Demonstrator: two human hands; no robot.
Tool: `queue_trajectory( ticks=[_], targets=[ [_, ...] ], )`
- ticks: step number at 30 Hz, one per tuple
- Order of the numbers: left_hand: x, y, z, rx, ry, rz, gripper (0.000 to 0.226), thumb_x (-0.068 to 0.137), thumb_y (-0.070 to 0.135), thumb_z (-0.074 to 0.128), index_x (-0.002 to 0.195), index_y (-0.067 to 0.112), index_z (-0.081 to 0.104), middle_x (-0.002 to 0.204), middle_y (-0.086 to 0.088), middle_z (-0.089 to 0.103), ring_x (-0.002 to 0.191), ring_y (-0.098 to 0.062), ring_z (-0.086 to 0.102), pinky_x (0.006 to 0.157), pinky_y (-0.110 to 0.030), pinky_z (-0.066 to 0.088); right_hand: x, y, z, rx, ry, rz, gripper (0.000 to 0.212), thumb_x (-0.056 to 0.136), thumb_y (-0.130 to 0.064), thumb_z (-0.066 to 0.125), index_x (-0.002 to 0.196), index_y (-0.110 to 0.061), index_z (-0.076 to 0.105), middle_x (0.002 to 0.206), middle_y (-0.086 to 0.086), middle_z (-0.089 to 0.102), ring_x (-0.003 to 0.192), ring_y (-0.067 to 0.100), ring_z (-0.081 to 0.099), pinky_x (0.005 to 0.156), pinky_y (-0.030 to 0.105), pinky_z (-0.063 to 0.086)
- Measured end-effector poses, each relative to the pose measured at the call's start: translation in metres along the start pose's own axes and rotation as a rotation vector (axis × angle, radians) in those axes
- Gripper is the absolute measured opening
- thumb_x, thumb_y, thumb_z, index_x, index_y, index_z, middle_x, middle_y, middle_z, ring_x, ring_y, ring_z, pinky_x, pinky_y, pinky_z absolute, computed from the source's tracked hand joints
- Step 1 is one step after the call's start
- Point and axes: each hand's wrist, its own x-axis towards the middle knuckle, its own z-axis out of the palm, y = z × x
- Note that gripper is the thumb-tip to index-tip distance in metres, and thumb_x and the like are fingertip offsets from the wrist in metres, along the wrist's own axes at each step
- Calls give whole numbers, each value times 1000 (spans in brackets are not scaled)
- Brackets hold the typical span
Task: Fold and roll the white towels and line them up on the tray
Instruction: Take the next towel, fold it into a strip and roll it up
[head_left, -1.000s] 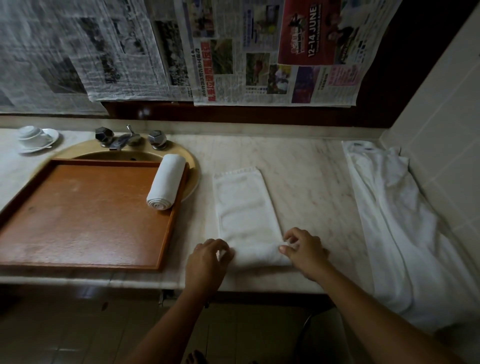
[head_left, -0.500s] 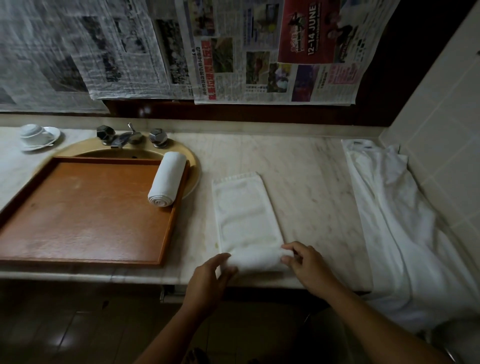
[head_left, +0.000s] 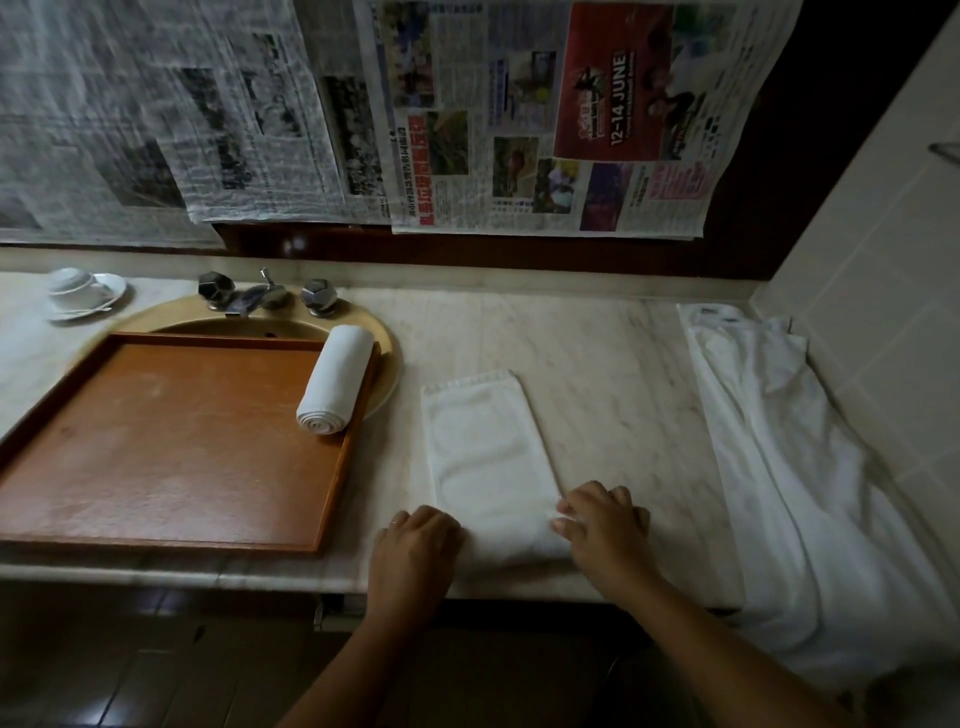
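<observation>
- I see the towel (head_left: 485, 457) folded long on the tabletop (head_left: 613, 374), near end rolled up.
- Left hand (head_left: 418, 540) and right hand (head_left: 602, 519) curl over the roll's ends, gripping it.
- One rolled towel (head_left: 335, 387) lies on the tray (head_left: 156, 447), against its right rim.

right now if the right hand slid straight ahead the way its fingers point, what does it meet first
The right hand already rests on the folded white towel; beyond lies bare marble counter, probably clear up to the wall.
</observation>
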Motion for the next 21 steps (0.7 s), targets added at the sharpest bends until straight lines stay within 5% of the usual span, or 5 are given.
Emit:
queue_trajectory(
  ticks=[4, 9, 13, 17, 21],
  targets=[
    [-22, 0, -2, -1, -31, 113, 21, 91, 42, 53, 103, 31, 66, 111, 12, 65, 73, -15, 60, 58, -35, 50, -28, 22, 18, -76, 114, -232, 23, 90, -35, 46, 106, -31, 62, 115, -17, 60, 91, 18, 51, 69, 34, 38],
    [-37, 7, -5, -168, -125, -52, 38, 92, 31, 66, 130, 30, 59, 135, 18, 54, 91, -9, 67, 76, -29, 53, -36, 27, 21, 193, -7, -193, 42, 87, -43, 62, 123, -22, 65, 124, -16, 58, 107, 12, 52, 90, 31, 41],
    [-18, 11, -7, -367, -215, -277, 36, 96, 39, 63, 131, 32, 59, 121, 23, 52, 107, -1, 53, 85, -21, 43, -17, 15, 8, 466, -117, 25, 31, 88, -30, 73, 117, -20, 68, 106, -10, 64, 97, 11, 62, 83, 18, 42],
    [1, 0, -3, -431, -311, -362, 31, 94, 50, 59, 120, 33, 61, 111, 12, 64, 100, -13, 62, 83, -34, 52, 3, 15, -3, 495, -260, 94, 34, 89, -35, 71, 119, -21, 67, 109, -6, 68, 101, 11, 64, 84, 22, 48],
    [18, -3, 0, -429, -333, -444, 31, 93, 46, 63, 114, 24, 65, 106, 2, 67, 95, -13, 61, 72, -27, 45, 18, 11, -8, 485, -293, 185, 33, 85, -39, 75, 112, -23, 65, 103, -5, 61, 99, 15, 61, 84, 29, 49]
  ],
)
